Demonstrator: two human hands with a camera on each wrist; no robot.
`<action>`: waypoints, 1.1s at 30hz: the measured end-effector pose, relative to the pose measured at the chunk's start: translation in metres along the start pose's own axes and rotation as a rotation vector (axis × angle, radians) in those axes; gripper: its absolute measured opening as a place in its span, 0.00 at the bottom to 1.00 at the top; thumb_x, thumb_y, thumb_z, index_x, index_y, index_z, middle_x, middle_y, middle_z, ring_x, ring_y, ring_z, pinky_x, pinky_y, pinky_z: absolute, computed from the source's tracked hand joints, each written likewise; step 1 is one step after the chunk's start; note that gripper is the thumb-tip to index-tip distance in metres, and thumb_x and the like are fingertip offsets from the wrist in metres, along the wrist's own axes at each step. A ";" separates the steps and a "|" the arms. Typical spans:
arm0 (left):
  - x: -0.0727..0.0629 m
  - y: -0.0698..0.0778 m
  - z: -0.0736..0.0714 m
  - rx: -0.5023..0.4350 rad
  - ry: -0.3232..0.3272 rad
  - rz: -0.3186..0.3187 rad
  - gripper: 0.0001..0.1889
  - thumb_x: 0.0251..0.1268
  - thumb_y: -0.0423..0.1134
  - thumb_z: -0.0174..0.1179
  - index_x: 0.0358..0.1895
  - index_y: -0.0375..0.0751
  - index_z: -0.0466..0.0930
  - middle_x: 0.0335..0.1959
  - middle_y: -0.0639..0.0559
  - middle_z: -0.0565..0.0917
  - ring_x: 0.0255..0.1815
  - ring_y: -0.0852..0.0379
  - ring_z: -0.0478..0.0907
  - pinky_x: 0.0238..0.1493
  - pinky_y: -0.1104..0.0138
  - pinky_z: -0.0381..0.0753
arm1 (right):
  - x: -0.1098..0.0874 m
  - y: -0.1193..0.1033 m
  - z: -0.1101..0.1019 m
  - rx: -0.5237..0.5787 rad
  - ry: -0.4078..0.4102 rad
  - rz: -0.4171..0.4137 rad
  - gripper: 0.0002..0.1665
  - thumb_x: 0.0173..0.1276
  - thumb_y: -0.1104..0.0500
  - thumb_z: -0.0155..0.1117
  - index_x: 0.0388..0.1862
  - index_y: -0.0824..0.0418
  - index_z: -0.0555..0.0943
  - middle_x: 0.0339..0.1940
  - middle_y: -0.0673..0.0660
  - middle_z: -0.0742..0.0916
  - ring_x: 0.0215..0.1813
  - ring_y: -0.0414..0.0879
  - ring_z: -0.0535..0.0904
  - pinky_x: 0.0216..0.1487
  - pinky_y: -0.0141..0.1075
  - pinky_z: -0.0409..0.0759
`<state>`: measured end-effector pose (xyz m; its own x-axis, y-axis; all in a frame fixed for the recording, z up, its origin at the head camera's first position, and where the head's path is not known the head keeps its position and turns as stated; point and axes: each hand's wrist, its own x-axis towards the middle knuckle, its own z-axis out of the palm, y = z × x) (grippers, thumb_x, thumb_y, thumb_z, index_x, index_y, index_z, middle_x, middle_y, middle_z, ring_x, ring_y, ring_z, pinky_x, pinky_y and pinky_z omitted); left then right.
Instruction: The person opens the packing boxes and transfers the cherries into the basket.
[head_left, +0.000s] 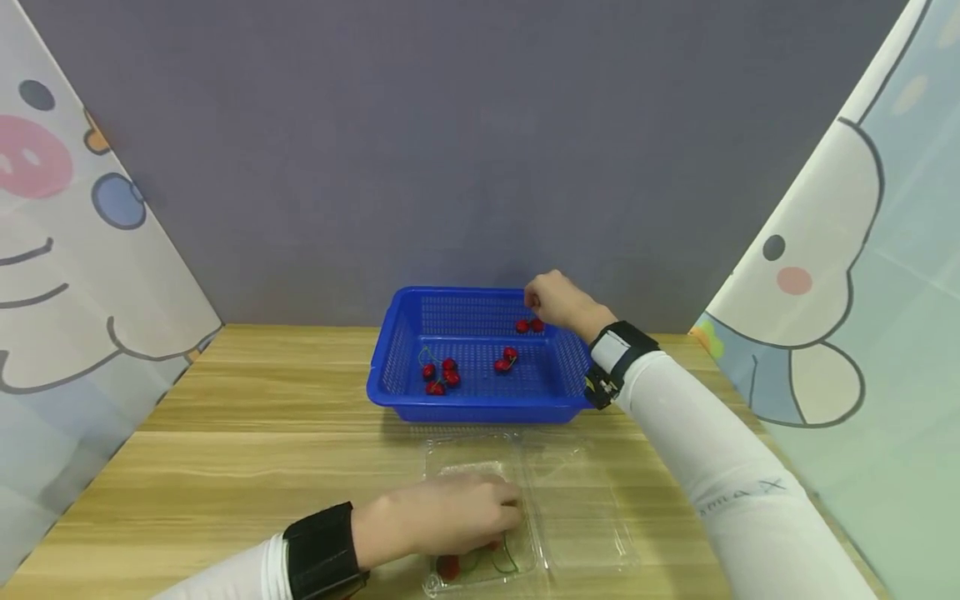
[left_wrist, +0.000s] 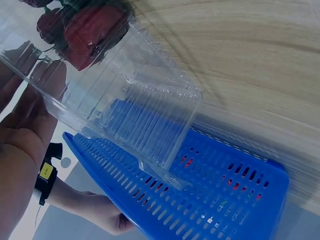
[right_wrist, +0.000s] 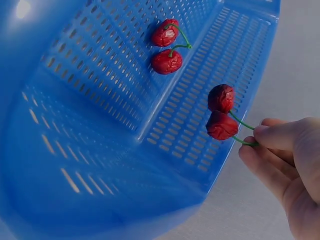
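From my feeds, the right hand (head_left: 558, 298) has its fingers (right_wrist: 267, 172) pinched together on the slim green stems (right_wrist: 243, 122) of a cherry pair (right_wrist: 221, 126). Those two cherries are deep red and glossy, with wrinkled, dented skins, and they sit inside the blue basket (head_left: 480, 412), close to its far wall, toward the right corner. Near them, a second pair (head_left: 510, 355) lies on the slotted floor, and four more cherries (head_left: 451, 378) cluster at the left.

I have the left hand (head_left: 453, 510) over the clear container (head_left: 465, 454), where red fruit (head_left: 447, 568) shows; I can't tell whether its fingers hold anything. The transparent lid (head_left: 577, 500) lies folded open to the right.

For room, the container is just in front of the basket, and the grey backdrop (head_left: 465, 167) rises close behind it. The broadest stretch of worktop (head_left: 247, 400) runs left toward the printed panel (head_left: 112, 283).
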<state>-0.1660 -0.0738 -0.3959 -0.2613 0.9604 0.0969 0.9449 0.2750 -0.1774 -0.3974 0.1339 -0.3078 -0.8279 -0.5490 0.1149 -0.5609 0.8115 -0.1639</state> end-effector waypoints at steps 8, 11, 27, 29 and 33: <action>0.003 0.000 0.000 -0.059 -0.007 0.002 0.09 0.62 0.42 0.73 0.34 0.54 0.80 0.37 0.64 0.76 0.36 0.72 0.72 0.40 0.81 0.74 | 0.000 -0.003 0.003 -0.008 -0.050 0.011 0.12 0.68 0.75 0.60 0.46 0.70 0.87 0.45 0.63 0.86 0.48 0.55 0.83 0.51 0.47 0.84; 0.004 0.001 0.001 -0.050 -0.013 0.012 0.09 0.60 0.41 0.73 0.33 0.54 0.79 0.36 0.65 0.76 0.36 0.71 0.73 0.40 0.81 0.74 | 0.000 -0.003 0.003 -0.038 -0.062 -0.017 0.11 0.68 0.74 0.62 0.46 0.70 0.87 0.44 0.62 0.87 0.48 0.56 0.83 0.51 0.47 0.84; 0.004 0.001 0.000 -0.120 0.032 -0.114 0.11 0.55 0.28 0.71 0.33 0.49 0.82 0.31 0.63 0.74 0.32 0.74 0.70 0.35 0.84 0.73 | -0.004 0.003 0.003 -0.059 -0.086 -0.006 0.05 0.69 0.69 0.65 0.41 0.67 0.86 0.38 0.59 0.86 0.42 0.53 0.82 0.45 0.45 0.84; 0.003 0.001 0.001 -0.121 0.043 -0.145 0.11 0.54 0.26 0.70 0.34 0.48 0.82 0.31 0.62 0.74 0.32 0.73 0.72 0.34 0.83 0.75 | -0.004 0.002 0.002 -0.064 -0.078 -0.012 0.04 0.69 0.69 0.65 0.39 0.66 0.86 0.36 0.58 0.85 0.40 0.52 0.81 0.43 0.44 0.83; 0.002 0.001 0.003 -0.185 0.050 -0.221 0.11 0.56 0.24 0.68 0.34 0.47 0.83 0.31 0.62 0.72 0.30 0.72 0.70 0.31 0.82 0.74 | -0.006 0.001 0.002 -0.066 -0.066 -0.025 0.04 0.69 0.69 0.64 0.37 0.65 0.85 0.34 0.57 0.84 0.37 0.51 0.80 0.40 0.43 0.82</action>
<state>-0.1659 -0.0713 -0.3991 -0.4591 0.8734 0.1625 0.8873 0.4600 0.0344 -0.3930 0.1370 -0.3106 -0.8131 -0.5797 0.0533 -0.5819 0.8074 -0.0971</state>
